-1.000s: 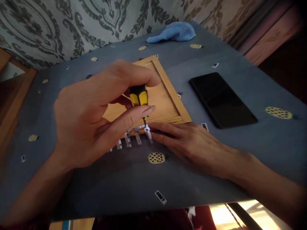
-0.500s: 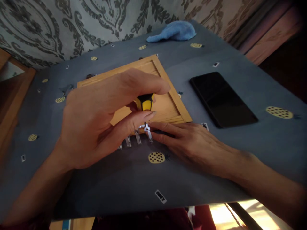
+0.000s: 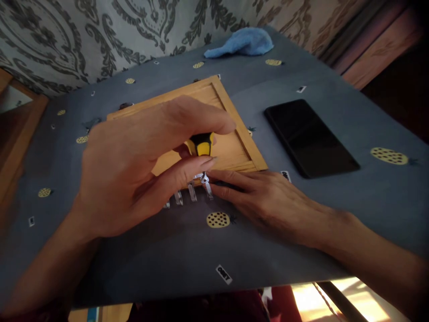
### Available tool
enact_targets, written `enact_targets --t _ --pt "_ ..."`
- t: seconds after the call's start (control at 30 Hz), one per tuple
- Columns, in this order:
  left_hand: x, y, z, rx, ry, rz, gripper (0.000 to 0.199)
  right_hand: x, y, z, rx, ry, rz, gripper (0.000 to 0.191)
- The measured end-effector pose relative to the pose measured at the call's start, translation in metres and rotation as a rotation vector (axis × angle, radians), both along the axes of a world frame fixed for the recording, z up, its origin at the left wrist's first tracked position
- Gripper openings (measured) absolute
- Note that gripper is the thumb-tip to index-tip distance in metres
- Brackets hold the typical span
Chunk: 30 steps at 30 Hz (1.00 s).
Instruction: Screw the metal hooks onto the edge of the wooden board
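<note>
My left hand (image 3: 144, 165) is closed round a screwdriver (image 3: 203, 145) with a yellow and black handle, its shaft pointing down at a small metal hook piece (image 3: 204, 180). That piece lies at the near edge of a wooden framed panel (image 3: 243, 142), where several metal hooks (image 3: 192, 192) stick out in a row. From the right, my right hand (image 3: 258, 197) reaches in low, its fingertips close together against the metal piece and the panel's edge. My left hand hides much of the panel.
A black phone (image 3: 311, 138) lies right of the panel. Farther back sits a blue cloth (image 3: 248, 42) near the patterned curtain. A wooden frame (image 3: 28, 138) stands at the left edge. Small dark items (image 3: 126, 106) lie behind the panel.
The left hand and screwdriver have shifted very slightly to the left, with the screwdriver still on the metal piece. The right hand stays in place.
</note>
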<state>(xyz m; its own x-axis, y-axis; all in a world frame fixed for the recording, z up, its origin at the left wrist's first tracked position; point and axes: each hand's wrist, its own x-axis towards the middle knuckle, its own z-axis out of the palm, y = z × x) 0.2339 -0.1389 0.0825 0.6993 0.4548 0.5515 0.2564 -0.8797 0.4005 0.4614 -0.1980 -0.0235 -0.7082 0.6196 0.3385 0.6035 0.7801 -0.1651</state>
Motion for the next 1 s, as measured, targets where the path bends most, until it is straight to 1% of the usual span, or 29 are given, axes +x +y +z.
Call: enact_targets --t 0.17,0.33,0.37,0.43,0.5,0.57,0.7,0.73,0.77,0.83,1.0 --pt "0.002 -0.004 0.002 0.029 0.062 0.053 0.034 -0.001 0.001 -0.001 -0.005 -0.001 -0.004 0.04" --pt "0.007 -0.012 0.004 -0.044 0.022 0.141 0.023 -0.001 0.0 0.0 -0.002 -0.009 -0.01 0.04" --pt "0.007 -0.011 0.004 -0.045 0.021 0.139 0.022 -0.002 0.0 0.0 -0.002 -0.011 -0.011 0.04" --pt "0.006 -0.006 0.002 -0.01 0.044 0.081 0.024 -0.002 0.0 0.001 -0.004 -0.014 -0.016 0.04" --pt "0.003 0.0 0.0 0.03 0.078 0.009 0.032 -0.002 0.0 0.001 -0.004 -0.011 -0.017 0.039" --pt "0.002 0.004 -0.001 0.032 0.097 -0.013 0.035 -0.002 0.0 0.001 -0.005 -0.007 -0.012 0.039" --pt "0.005 0.002 0.001 -0.004 0.163 0.062 0.019 -0.001 0.0 0.0 -0.006 -0.012 -0.01 0.038" --pt "0.006 0.001 0.002 0.025 0.152 0.044 0.018 -0.002 0.0 -0.001 -0.004 -0.014 -0.012 0.038" --pt "0.006 -0.001 0.002 0.048 0.141 0.069 0.018 -0.002 0.0 -0.001 0.001 -0.012 -0.014 0.039" --pt "0.007 -0.002 0.002 0.095 0.11 0.024 0.021 -0.002 0.0 -0.002 0.01 -0.008 -0.017 0.039" --pt "0.01 -0.005 0.0 0.023 0.072 0.109 0.007 -0.002 0.001 -0.002 0.012 -0.013 -0.01 0.039"
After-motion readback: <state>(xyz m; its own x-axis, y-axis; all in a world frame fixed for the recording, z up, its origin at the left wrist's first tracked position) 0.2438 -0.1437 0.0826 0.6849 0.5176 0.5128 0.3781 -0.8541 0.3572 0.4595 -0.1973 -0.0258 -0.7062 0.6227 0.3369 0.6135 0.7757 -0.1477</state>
